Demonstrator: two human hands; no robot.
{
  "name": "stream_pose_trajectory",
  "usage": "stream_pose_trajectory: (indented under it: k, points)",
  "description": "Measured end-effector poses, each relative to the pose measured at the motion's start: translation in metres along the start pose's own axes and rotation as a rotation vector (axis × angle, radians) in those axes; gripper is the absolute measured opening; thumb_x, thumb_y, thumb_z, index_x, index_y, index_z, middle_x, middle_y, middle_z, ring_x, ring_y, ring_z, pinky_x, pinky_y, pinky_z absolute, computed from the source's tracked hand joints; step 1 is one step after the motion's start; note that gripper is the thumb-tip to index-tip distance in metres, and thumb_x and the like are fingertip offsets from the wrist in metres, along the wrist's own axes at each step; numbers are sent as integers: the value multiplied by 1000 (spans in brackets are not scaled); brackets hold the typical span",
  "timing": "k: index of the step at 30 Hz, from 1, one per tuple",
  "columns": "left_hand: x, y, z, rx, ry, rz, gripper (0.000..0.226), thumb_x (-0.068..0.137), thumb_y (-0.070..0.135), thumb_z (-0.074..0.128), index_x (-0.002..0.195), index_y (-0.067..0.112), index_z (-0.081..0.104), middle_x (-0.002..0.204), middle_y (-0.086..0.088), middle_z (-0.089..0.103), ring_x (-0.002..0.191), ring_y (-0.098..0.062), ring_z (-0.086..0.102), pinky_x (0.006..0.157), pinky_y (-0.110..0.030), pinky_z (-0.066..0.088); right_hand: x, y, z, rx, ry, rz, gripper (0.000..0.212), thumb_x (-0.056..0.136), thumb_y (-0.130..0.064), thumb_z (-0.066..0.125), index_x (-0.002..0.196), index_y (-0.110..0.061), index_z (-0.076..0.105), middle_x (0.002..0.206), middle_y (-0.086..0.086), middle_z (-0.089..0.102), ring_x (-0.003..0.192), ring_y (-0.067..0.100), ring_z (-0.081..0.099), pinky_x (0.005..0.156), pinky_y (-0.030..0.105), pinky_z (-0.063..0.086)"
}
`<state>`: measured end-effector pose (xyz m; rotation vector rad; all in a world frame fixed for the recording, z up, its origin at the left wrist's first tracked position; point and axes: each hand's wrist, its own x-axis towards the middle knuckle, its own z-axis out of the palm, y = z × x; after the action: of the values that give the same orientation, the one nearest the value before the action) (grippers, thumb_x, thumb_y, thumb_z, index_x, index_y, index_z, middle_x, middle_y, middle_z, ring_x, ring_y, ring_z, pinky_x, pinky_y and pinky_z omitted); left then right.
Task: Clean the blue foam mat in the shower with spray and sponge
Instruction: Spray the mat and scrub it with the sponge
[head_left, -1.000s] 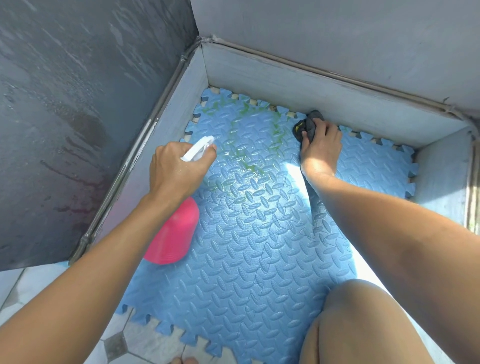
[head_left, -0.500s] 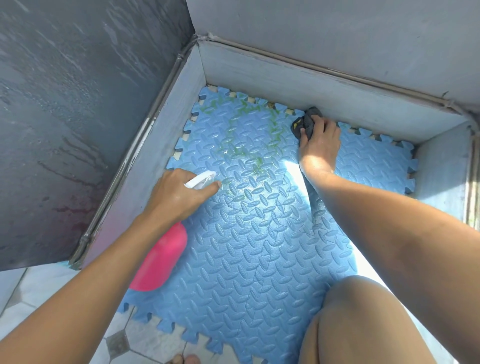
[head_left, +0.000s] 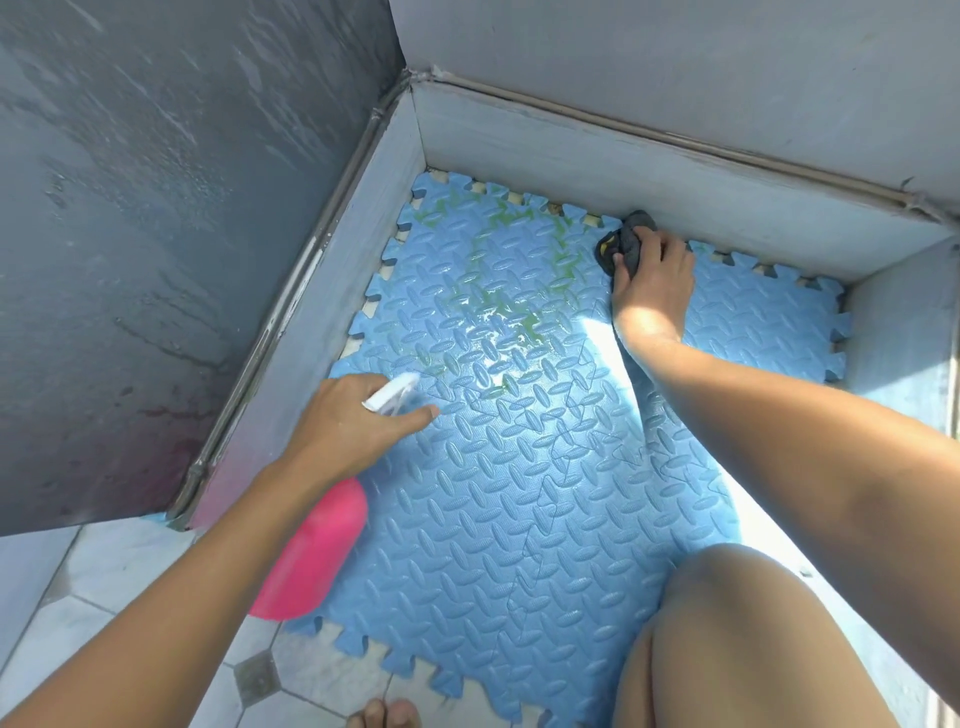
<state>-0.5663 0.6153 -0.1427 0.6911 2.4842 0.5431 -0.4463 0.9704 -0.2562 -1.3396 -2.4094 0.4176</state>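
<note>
Left fingers: wrapped round the white trigger head of the pink spray bottle; index finger stretched forward; bottle held tilted, low over the mat's left side.
Right fingers: pressed down on the dark sponge; sponge pinned at the mat's far edge, against the grey wall.
Blue foam mat: laid on the shower floor; green streaks and a wet sheen seen towards the far left corner; sunlight cast across the middle.
Tiled floor: seen beyond the near left edge.

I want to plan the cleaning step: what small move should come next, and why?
Probably drag the sponge under the right hand leftward across the mat: green stains there already look wet, and the left hand holds the spray bottle low.
</note>
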Motion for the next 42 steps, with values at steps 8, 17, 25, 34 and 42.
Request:
stream_pose_trajectory:
  k: [8, 17, 25, 34, 42]
  points:
    - [19, 7, -37, -68, 355, 24, 64, 82, 58, 71, 56, 10, 38, 45, -4, 40, 48, -30, 42, 51, -37, 38, -99, -38, -30, 252, -378, -693, 35, 95, -29, 64, 129, -21, 63, 131, 6, 57, 118, 24, 49, 102, 41, 42]
    - [32, 0, -45, -82, 434, 91, 59, 87, 51, 67, 59, 6, 42, 52, -13, 43, 59, -40, 48, 61, -41, 42, -31, -49, -9, 153, -318, -832, 41, 96, -19, 62, 137, -18, 57, 140, 5, 58, 130, 24, 50, 112, 43, 41]
    - [29, 4, -49, -119, 416, 94, 59, 88, 47, 66, 56, 11, 33, 51, -13, 38, 54, -39, 42, 59, -44, 42, -43, -101, -6, 245, -404, -706, 38, 97, -28, 60, 134, -21, 59, 145, 2, 51, 132, 25, 47, 111, 43, 42]
    - [29, -7, -49, -204, 389, 94, 57, 88, 53, 60, 62, 4, 45, 58, -24, 58, 54, -41, 68, 58, -51, 53, -33, -139, 17, 244, -539, -1263, 41, 103, -20, 52, 144, -21, 51, 144, 5, 52, 131, 21, 47, 103, 35, 48]
    - [25, -1, -51, -195, 410, 138, 57, 87, 49, 60, 58, 8, 32, 52, -21, 44, 50, -42, 55, 52, -47, 46, 4, -164, 48, 274, -348, -711, 36, 95, -17, 60, 131, -12, 63, 141, 10, 57, 128, 30, 52, 110, 42, 41]
